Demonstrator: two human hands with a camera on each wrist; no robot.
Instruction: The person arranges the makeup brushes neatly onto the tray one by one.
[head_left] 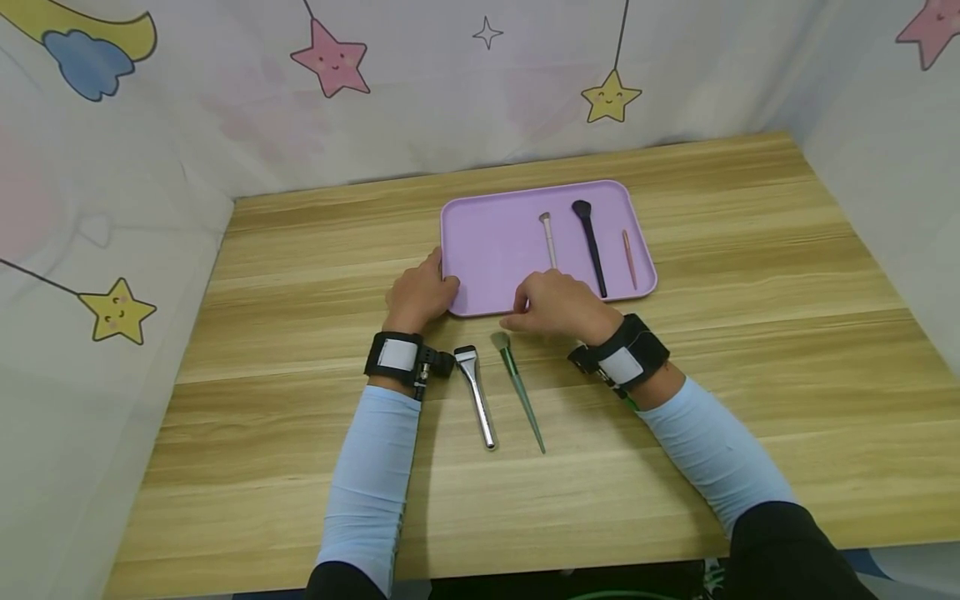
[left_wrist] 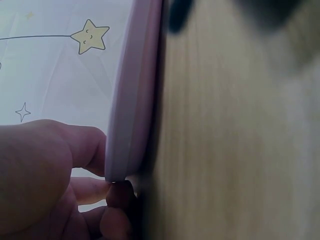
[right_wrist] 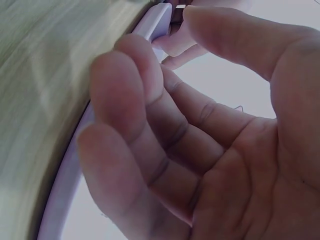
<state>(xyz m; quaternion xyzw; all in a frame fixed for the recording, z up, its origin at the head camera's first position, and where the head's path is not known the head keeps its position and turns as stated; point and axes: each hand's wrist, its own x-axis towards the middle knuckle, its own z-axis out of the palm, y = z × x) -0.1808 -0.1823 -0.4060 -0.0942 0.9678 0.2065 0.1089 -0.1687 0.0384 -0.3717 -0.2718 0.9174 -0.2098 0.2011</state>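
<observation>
Okay, my left grip (head_left: 422,293) pinches the tray (head_left: 491,242) at its near-left corner; right grip (head_left: 567,305) relaxed, empty, over its near edge; silver brush (head_left: 477,397), green brush (head_left: 519,384) nearer me.

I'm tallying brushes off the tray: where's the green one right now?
In the head view, the green brush lies on the table, just right of the silver brush, its bristle end toward the purple tray.
</observation>
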